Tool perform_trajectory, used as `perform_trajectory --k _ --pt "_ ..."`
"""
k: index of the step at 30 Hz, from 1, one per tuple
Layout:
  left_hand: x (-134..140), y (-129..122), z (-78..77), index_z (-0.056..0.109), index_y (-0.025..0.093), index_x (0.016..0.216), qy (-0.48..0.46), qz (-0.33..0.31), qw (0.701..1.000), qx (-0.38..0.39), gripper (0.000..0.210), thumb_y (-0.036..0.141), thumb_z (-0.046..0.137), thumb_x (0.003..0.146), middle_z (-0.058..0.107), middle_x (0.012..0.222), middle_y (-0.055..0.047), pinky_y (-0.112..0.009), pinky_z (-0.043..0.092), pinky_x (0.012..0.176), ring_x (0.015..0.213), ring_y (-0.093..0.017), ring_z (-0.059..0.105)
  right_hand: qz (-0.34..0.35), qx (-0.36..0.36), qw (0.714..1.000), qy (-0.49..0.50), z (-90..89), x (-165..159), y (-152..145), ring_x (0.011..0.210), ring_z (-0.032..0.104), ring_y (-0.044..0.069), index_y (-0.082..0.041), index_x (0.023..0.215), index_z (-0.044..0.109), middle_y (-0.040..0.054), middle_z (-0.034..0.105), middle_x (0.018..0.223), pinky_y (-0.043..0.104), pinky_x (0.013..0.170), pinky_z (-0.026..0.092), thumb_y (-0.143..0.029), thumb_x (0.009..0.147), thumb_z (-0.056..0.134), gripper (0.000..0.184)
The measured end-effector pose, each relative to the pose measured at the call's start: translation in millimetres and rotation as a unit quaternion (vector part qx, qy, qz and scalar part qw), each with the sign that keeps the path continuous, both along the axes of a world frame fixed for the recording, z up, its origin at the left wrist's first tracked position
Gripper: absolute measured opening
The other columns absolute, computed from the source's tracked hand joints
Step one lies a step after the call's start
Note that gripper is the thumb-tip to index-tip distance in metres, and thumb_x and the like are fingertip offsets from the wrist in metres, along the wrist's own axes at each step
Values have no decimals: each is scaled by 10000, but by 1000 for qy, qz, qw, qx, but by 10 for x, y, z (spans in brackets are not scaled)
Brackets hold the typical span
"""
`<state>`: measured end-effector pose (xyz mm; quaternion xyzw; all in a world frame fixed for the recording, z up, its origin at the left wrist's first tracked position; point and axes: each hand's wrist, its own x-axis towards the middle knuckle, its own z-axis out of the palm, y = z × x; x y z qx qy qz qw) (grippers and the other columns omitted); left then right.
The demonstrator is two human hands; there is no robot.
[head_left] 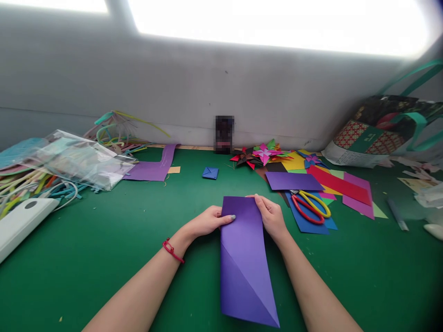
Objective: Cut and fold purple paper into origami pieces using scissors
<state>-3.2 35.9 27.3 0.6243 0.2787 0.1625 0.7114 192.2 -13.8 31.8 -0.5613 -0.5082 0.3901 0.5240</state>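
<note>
A long sheet of purple paper [244,263] with a diagonal crease hangs between my two hands over the green table. My left hand [211,221] grips its left edge near the top, the thumb on the face and the fingers hidden behind. At the upper right corner my right hand [270,214] pinches the paper between thumb and fingers. Beyond the sheet lies a small folded blue paper square [210,173]. Scissors [311,207] with red and yellow handles rest on coloured paper to the right of my right hand.
Folded paper stars [265,153] and coloured sheets [356,196] lie at the back right, near a patterned bag [368,140]. A clear plastic bag [100,166], pipe cleaners [31,180] and a white device [26,221] occupy the left. An L-shaped purple scrap [152,169] lies behind.
</note>
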Motion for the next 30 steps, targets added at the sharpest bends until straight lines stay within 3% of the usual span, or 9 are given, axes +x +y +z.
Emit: perform_trajectory --k 9,25,30 --pt "-13 1 -8 599 124 796 -21 3 1000 -9 263 380 545 774 605 782 -35 -241 398 648 687 -131 521 63 -36 986 151 22 -11 -28 741 608 173 -210 1028 635 36 661 857 264 649 480 -370 803 538 292" --pt "-21 -1 12 588 121 752 -11 9 1000 -17 250 370 562 760 594 736 -23 -234 386 628 659 -124 510 25 -2 996 88 -21 -24 -10 725 581 153 -193 974 665 28 657 831 232 638 437 -403 849 456 322" --pt "-17 -18 69 596 123 765 -2 29 999 -30 218 339 589 739 596 737 -19 -231 387 637 665 -123 515 28 -14 998 53 -11 -39 -12 653 543 141 -175 961 668 23 632 757 223 562 406 -410 841 462 335"
